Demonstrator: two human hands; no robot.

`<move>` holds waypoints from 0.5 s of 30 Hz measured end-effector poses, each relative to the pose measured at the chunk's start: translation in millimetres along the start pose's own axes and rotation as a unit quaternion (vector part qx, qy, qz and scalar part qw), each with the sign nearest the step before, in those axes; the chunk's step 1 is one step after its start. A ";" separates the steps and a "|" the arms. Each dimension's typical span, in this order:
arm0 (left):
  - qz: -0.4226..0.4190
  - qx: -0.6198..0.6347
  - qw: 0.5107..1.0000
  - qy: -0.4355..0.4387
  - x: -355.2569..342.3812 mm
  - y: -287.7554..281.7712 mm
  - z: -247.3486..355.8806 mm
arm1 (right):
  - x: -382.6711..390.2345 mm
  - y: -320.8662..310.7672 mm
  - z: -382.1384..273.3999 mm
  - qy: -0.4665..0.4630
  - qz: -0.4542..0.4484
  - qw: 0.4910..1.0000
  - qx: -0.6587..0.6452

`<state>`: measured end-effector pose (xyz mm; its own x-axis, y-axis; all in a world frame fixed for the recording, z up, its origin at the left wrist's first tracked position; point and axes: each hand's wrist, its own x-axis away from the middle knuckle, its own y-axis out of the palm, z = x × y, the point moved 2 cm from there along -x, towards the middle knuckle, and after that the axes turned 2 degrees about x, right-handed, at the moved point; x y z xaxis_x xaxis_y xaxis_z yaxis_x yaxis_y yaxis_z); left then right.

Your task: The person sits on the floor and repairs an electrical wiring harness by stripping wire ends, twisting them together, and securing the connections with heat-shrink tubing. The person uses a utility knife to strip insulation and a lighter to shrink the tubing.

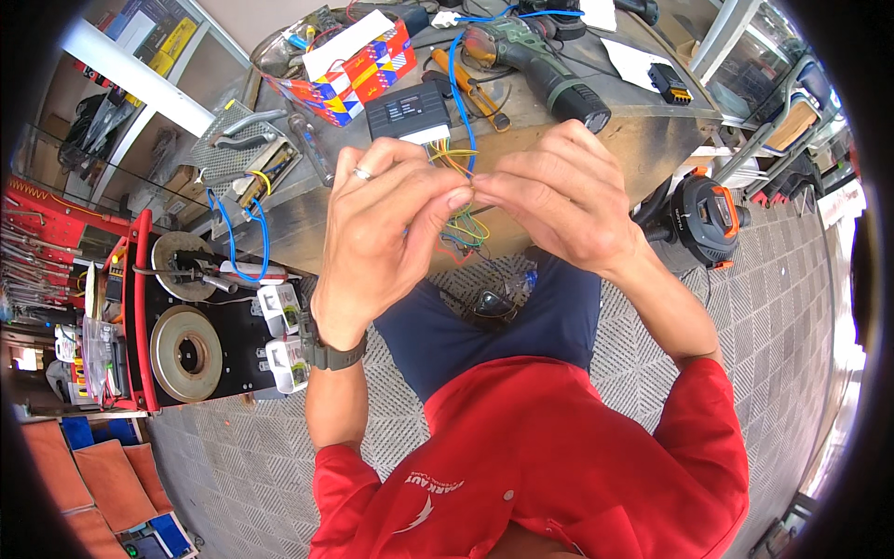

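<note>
Two hands meet at the fingertips in front of the workbench [643, 140]: the left hand [386, 228] and right hand [559, 200] each pinch narrowly on the thin coloured wires [463, 224]. Those wires loop just below the pinch and run up behind it to a black module [407, 112]. Beyond the right hand lies a green power drill [535, 61].

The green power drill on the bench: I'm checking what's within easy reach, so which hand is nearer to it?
Right. The right hand is just below the green power drill, its knuckles close to the chuck end. The left hand is farther left, below the black box.
</note>
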<state>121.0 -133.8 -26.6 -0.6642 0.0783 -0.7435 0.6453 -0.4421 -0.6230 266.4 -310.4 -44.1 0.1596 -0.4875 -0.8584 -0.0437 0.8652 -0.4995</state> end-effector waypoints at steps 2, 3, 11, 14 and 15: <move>0.006 -0.021 1.000 0.017 4.4 -1.3 -0.4 | 1.8 2.2 -0.2 -0.001 0.011 1.000 -0.012; 0.009 -0.025 1.000 0.014 10.0 -0.4 -1.8 | 3.0 2.7 -1.9 0.016 0.015 0.999 -0.028; 0.192 0.163 0.802 -0.541 197.4 138.3 35.7 | 19.4 -17.7 -9.9 0.117 0.031 0.990 -0.075; 0.181 0.195 0.770 -0.579 248.3 209.0 11.4 | 23.1 -22.3 -12.7 0.145 0.031 0.984 -0.096; 0.177 0.186 0.773 -0.580 256.4 225.1 -2.1 | 22.8 -23.5 -14.5 0.148 0.045 0.982 -0.108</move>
<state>96.8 -211.3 -358.0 -0.5023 -0.8647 0.0007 0.8538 -0.4961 -0.1575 256.8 -343.6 -53.6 -0.1464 -0.4501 -0.8809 -0.2586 0.8769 -0.4051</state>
